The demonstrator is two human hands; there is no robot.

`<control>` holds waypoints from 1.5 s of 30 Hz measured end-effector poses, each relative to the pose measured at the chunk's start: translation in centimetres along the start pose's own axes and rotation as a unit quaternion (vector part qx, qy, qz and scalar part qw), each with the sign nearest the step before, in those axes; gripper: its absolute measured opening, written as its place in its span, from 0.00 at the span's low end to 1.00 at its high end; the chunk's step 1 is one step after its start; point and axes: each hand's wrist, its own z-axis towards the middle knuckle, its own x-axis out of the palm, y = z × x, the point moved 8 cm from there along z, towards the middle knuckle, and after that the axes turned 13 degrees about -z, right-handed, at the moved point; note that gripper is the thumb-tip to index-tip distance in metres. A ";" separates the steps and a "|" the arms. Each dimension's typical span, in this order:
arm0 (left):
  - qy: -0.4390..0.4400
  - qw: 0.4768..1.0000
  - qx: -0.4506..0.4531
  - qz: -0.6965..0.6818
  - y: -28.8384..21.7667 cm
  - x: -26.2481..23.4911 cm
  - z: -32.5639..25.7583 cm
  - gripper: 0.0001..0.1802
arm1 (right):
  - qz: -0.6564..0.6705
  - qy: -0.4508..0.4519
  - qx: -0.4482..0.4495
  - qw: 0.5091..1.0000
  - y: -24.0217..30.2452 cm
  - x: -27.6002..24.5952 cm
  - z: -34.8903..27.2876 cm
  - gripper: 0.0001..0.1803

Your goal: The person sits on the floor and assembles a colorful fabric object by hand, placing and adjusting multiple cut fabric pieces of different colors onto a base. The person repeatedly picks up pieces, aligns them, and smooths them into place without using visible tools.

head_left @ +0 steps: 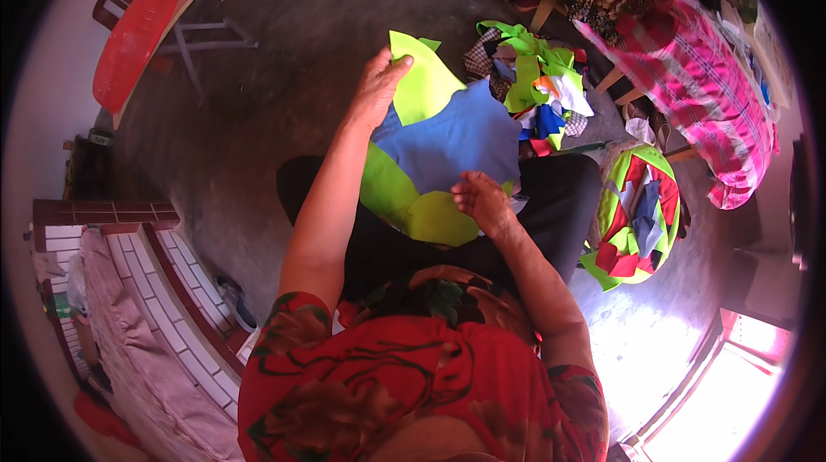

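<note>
Left hand (377, 83) pinching yellow-green fabric piece (422, 83), blue cloth (460, 139) beneath

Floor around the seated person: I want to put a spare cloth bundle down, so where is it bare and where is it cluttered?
Bare concrete floor lies ahead-left, between the left hand and the red basin on its stand. Ahead-right is crowded: a scrap pile, then a round patchwork piece by the right knee. The lap is covered by blue fabric and lime pieces.

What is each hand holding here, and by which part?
The left hand pinches the neon yellow-green fabric piece at its upper left edge. The right hand rests on the blue fabric piece at its lower edge; no clear grip shows.
</note>
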 end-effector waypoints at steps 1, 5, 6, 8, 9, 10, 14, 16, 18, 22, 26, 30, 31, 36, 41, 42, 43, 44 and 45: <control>-0.008 1.000 0.010 -0.006 -0.1 -0.7 0.4 0.15 | -0.004 0.002 0.002 1.000 0.1 0.3 -0.1 0.13; -0.079 0.986 -0.055 0.138 5.2 -8.1 1.1 0.13 | -0.016 0.011 0.012 1.000 0.4 0.9 -0.2 0.13; -0.092 0.976 -0.075 0.183 6.9 -10.1 0.9 0.13 | -0.015 0.011 0.016 1.000 0.3 1.0 -0.1 0.12; -0.111 0.966 -0.110 0.206 8.7 -11.5 0.1 0.16 | -0.014 0.006 0.022 1.000 0.3 0.5 0.0 0.12; -0.122 0.967 -0.124 0.187 9.5 -12.2 -0.3 0.18 | -0.014 0.006 0.023 1.000 0.1 0.4 0.2 0.12; -0.134 0.967 -0.139 0.167 10.2 -12.6 -0.8 0.20 | -0.014 0.006 0.026 1.000 -0.1 0.3 0.3 0.12; -0.078 0.975 -0.109 0.176 10.5 -12.4 -0.3 0.28 | -0.030 -0.001 0.042 0.999 -0.6 0.0 0.8 0.12; -0.072 0.970 -0.090 0.215 10.6 -12.2 -0.1 0.29 | -0.049 0.003 0.043 0.998 -0.8 0.0 0.9 0.13; -0.088 0.973 -0.048 0.209 10.6 -13.0 0.4 0.30 | -0.064 0.005 0.044 0.997 -1.0 0.1 1.0 0.13; -0.109 0.956 0.011 0.274 11.0 -15.0 0.8 0.31 | -0.079 0.007 0.049 0.996 -1.3 0.3 1.0 0.14; -0.147 0.904 0.034 0.400 10.9 -16.2 0.0 0.33 | -0.082 -0.002 0.037 0.996 -1.3 0.2 1.0 0.14; -0.107 0.785 0.210 0.572 7.0 -10.3 -1.6 0.36 | -0.100 -0.016 0.031 0.994 -1.1 -0.3 1.0 0.14; -0.070 0.777 0.186 0.597 6.6 -9.4 -1.7 0.35 | -0.104 -0.020 0.024 0.994 -1.3 -0.4 1.2 0.14; 0.035 0.750 0.173 0.638 7.7 -8.1 -3.6 0.25 | -0.121 0.016 0.003 0.992 -1.1 0.7 1.3 0.14; 0.074 0.798 0.113 0.588 10.1 -8.6 -3.6 0.23 | -0.119 0.020 -0.070 0.990 2.7 1.4 -1.4 0.14; 0.077 0.799 0.121 0.584 10.1 -8.6 -3.7 0.23 | -0.123 0.029 -0.098 0.987 4.3 1.7 -2.6 0.13; 0.081 0.801 0.129 0.579 10.0 -8.2 -3.8 0.23 | -0.127 0.037 -0.128 0.983 5.9 1.8 -4.0 0.12; 0.081 0.802 0.134 0.576 9.7 -8.1 -4.0 0.23 | -0.137 0.019 -0.166 0.976 7.3 1.4 -5.1 0.12; 0.083 0.800 0.144 0.576 9.5 -7.9 -4.1 0.23 | -0.147 0.000 -0.204 0.968 8.8 0.6 -6.4 0.11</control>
